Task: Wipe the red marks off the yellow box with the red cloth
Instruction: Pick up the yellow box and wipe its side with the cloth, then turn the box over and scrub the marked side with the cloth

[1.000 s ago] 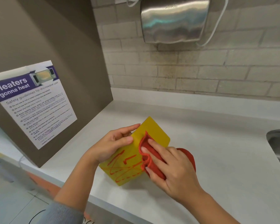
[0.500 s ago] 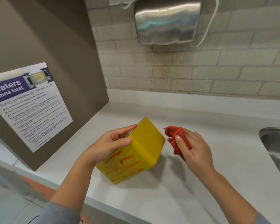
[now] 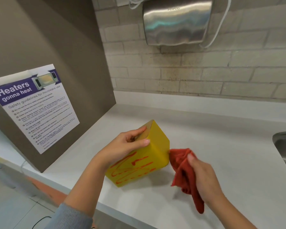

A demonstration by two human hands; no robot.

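Both my hands are closed mid-frame: left hand [image 3: 122,146] gripping the tilted yellow box [image 3: 157,146] on the desk [image 3: 229,154], right hand [image 3: 203,177] pinching the red cloth [image 3: 180,164] at its right edge, so a hard swipe over the red marks [image 3: 130,169] may, I judge, twist it loose.

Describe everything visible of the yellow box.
The yellow box looks like cardboard, brown inside its open top. It stands tilted on the white counter. Red marks scrawl across the lower part of its near side; the yellow above looks clean. The left hand grips its top edge; the red cloth reaches its right corner.
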